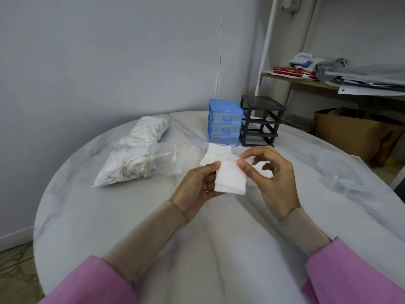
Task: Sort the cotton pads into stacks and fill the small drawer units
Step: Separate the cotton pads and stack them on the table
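Slippage is being risked: beyond the fingers the blue plastic three-drawer unit (224,123) is being kept shut, while the small stack of white square cotton pads (230,177) is being pinched only at its edges by left hand (197,185) and right hand (271,172), so fanning loose layers may drop.

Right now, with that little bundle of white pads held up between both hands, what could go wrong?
The cotton pads are held only at their edges, left hand on one side, right hand pinching the top, above the table. They sit unevenly, so a few might slip out and scatter. The open plastic bag of pads lies close to the left hand; a sweep could drag it along. The blue drawer unit has all its drawers closed, so one hand must let go first.
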`<state>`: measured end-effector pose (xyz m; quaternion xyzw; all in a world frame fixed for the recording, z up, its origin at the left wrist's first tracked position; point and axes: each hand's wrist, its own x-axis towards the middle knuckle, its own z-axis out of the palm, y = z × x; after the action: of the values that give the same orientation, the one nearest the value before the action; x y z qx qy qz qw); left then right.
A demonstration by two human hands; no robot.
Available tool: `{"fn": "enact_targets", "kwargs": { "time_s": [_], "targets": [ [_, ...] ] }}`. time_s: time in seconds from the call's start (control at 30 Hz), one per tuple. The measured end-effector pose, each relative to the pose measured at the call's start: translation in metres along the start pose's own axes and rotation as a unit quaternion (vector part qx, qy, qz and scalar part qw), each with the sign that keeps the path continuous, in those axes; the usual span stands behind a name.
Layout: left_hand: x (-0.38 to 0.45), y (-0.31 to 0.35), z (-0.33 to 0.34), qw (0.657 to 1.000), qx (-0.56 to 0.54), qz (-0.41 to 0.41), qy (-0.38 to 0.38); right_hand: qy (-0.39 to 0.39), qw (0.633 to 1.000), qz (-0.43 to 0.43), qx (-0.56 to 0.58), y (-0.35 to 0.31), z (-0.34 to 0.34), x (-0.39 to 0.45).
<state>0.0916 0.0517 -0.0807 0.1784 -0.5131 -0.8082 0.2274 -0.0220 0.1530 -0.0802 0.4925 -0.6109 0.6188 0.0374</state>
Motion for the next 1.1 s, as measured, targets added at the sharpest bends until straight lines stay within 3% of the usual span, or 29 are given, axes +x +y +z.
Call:
{"fn": "enact_targets", "kwargs": {
  "time_s": [0.13, 0.37, 0.53, 0.67, 0.8, 1.1],
  "targets": [
    [0.0012, -0.0020, -0.0015, 1.000, 0.010, 0.007, 0.016, -0.020, 0.998, 0.025, 0.052, 0.0013, -0.0003, 0.0024],
    [0.0033, -0.0025, -0.0063, 0.999, 0.012, 0.009, 0.043, 0.020, 0.984, 0.043, 0.171, -0.0006, -0.0009, 0.0040],
    [0.0042, -0.0044, -0.0071, 0.998, 0.032, 0.016, 0.048, 0.029, 0.984, 0.041, 0.169, -0.0010, -0.0028, 0.0046],
    [0.0027, -0.0066, -0.0043, 0.998, 0.047, 0.020, 0.033, -0.038, 0.983, 0.068, 0.167, 0.0006, 0.0013, 0.0017],
    [0.0022, -0.0070, -0.0022, 0.998, 0.052, 0.020, 0.030, -0.083, 0.991, 0.068, 0.083, 0.0066, 0.0049, -0.0016],
    [0.0015, -0.0060, -0.0006, 0.998, 0.055, 0.017, 0.011, -0.068, 0.993, 0.077, 0.050, 0.0071, 0.0043, -0.0009]
  ]
}}
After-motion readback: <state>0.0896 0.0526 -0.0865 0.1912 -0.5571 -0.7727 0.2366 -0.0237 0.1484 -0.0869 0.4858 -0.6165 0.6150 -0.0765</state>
